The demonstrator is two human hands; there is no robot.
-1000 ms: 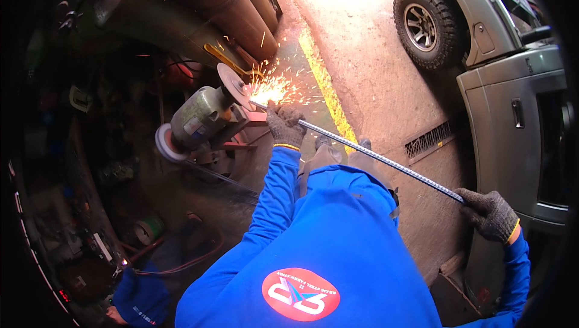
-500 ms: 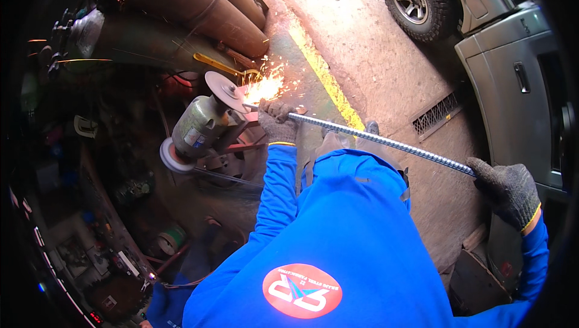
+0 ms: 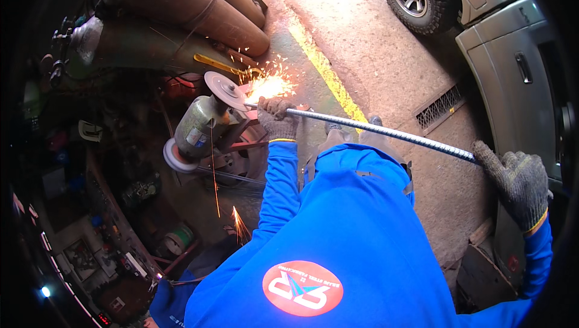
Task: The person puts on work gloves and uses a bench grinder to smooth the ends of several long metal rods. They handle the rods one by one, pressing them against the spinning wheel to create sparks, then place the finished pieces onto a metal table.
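A long ribbed steel bar (image 3: 386, 132) slants across in front of me. Its left tip meets the upper disc (image 3: 225, 90) of a grey-green bench grinder (image 3: 202, 124), where bright orange sparks (image 3: 271, 84) fly off. My left hand (image 3: 277, 119), in a dark knit glove, is closed round the bar close to that disc. At the bar's other end is my right hand (image 3: 520, 184), gloved likewise; the bar's end runs in under its thumb side, and the grip looks loose. A second, paler wheel (image 3: 177, 155) sits on the grinder's lower end.
Rusty gas cylinders (image 3: 199, 5) lie chained at the upper left. A grey vehicle (image 3: 500, 69) stands at the right, beside a floor grate (image 3: 438, 108). A yellow line (image 3: 325, 69) crosses the floor. Another person's blue sleeve (image 3: 166, 305) shows at the lower left.
My right hand has turned and loosened, its thumb side lifting along the bar's end. My left hand stays about where it was. Fresh sparks appear below the grinder, near my left forearm.
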